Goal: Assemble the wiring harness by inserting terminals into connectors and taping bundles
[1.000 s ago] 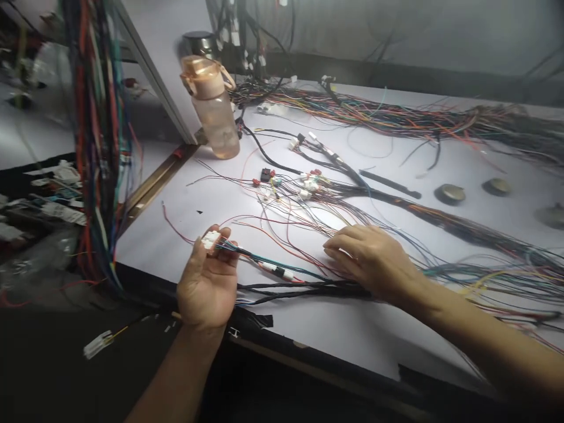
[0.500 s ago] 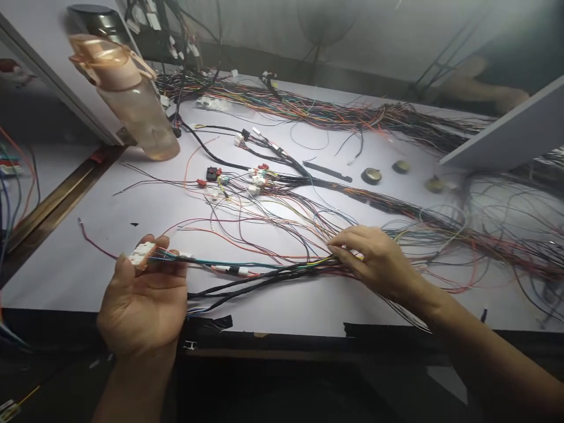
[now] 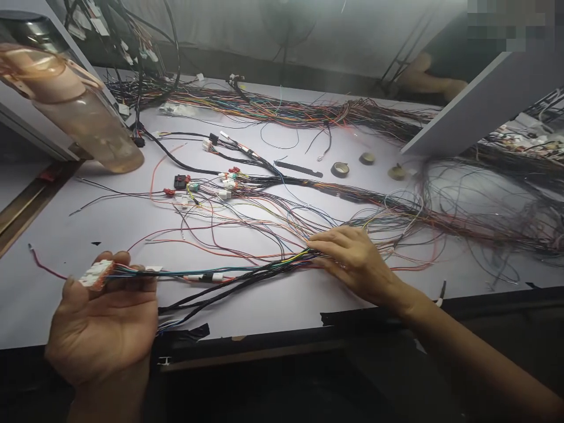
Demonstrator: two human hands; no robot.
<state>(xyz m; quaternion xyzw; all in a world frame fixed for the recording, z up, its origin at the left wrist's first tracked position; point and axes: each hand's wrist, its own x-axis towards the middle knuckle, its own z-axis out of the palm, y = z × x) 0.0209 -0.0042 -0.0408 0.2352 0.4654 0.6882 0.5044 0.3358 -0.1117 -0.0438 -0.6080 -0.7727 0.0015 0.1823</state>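
My left hand, palm up near the table's front left, grips a white connector with an orange edge between thumb and fingers. Teal and other wires run from it to the right. My right hand is closed around the wire bundle, its fingertips over the strands. Below the teal wires lie two black-wrapped branches of the bundle. A white sleeve with black tape sits on a red wire between my hands. Behind them, loose wires lead to small connectors.
A bottle stands at the left beside a panel. Tape rolls and a flat black strip lie mid-table. A thick wire bundle spans the back; a white panel rises at right. Another person's arm shows beyond.
The view has shifted, so the table and both hands appear further left. My left hand still holds the connector; my right hand has closed more over the bundle.
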